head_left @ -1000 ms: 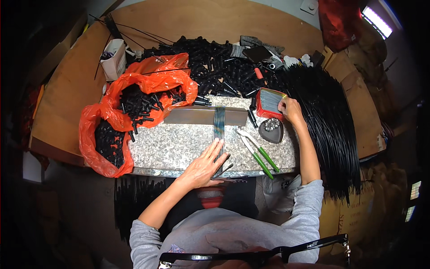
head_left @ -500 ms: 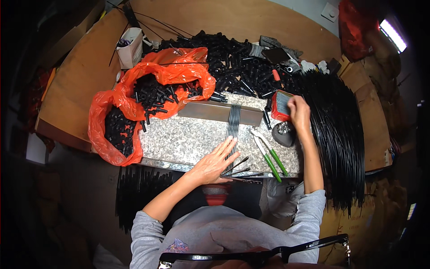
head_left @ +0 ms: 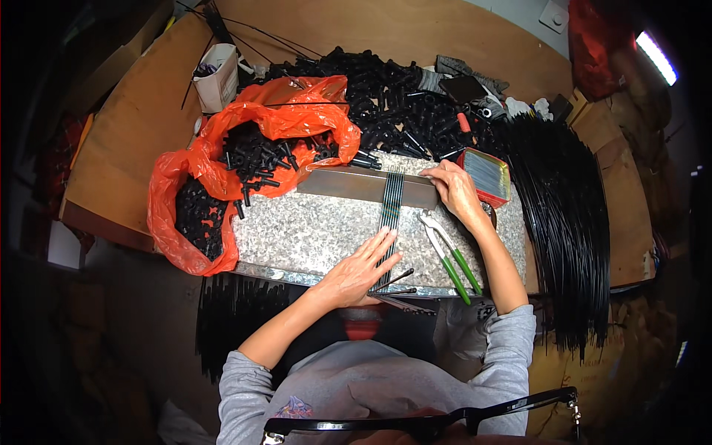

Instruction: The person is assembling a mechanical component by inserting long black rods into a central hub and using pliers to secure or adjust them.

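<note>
My left hand (head_left: 357, 273) lies flat with fingers stretched over a row of thin black rods (head_left: 392, 199) at the near edge of the stone-topped table. The rods run side by side away from me, their far ends across a long metal bar (head_left: 334, 184). More rod ends (head_left: 397, 279) fan out beside that hand. My right hand (head_left: 457, 194) is at the bar's right end, thumb and fingertips pinched together; what they hold is too small to make out. Beside it stands a red tin (head_left: 501, 196) full of thin grey pins. Pliers with green handles (head_left: 452, 259) lie nearer me.
Orange plastic bags (head_left: 165, 215) of short black parts stand at the left. A heap of black tubular parts (head_left: 386, 104) covers the back. Long black rods (head_left: 564, 237) hang over the right edge. A white box (head_left: 216, 78) stands at the back left.
My right hand has moved left from the red tin to the end of the metal bar, fingers pinched. My left hand stays on the rods.
</note>
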A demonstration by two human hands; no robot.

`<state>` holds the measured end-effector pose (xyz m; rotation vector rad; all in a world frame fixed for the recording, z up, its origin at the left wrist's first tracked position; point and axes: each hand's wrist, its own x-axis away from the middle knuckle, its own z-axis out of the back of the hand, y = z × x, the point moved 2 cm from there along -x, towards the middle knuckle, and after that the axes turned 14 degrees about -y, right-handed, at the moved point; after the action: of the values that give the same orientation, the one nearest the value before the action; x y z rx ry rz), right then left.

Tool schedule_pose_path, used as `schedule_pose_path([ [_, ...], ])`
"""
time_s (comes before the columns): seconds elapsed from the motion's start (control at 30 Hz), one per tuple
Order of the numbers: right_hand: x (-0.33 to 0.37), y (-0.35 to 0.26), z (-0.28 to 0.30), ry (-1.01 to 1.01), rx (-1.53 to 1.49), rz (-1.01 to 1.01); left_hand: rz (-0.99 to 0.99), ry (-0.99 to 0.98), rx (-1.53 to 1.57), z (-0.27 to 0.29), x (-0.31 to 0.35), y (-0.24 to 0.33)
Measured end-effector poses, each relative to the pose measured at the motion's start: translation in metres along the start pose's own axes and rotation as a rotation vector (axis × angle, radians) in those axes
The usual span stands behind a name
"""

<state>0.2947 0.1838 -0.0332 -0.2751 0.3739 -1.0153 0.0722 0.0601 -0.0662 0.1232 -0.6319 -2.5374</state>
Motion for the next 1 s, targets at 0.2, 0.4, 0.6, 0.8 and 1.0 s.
schedule_pose_path([
  [0.2, -0.004, -0.003, 0.0, -0.028, -0.005, 0.002, -0.008, 0.015, -0.01, -0.003, 0.0, -0.002],
  [0.4, -0.003, -0.004, 0.003, 0.018, -0.014, 0.026, -0.006, -0.008, -0.005, 0.0, 0.0, -0.001],
  [0.6, -0.003, -0.004, 0.002, -0.009, -0.036, 0.022, -0.004, -0.013, -0.025, 0.0, 0.0, -0.001],
  [0.8, -0.007, -0.007, 0.004, -0.02, -0.02, 0.039, -0.013, 0.004, -0.038, -0.002, 0.0, -0.002],
  [1.0, -0.014, -0.009, 0.013, -0.04, 0.096, 0.118, -0.009, -0.001, -0.064, -0.003, 0.0, -0.003],
])
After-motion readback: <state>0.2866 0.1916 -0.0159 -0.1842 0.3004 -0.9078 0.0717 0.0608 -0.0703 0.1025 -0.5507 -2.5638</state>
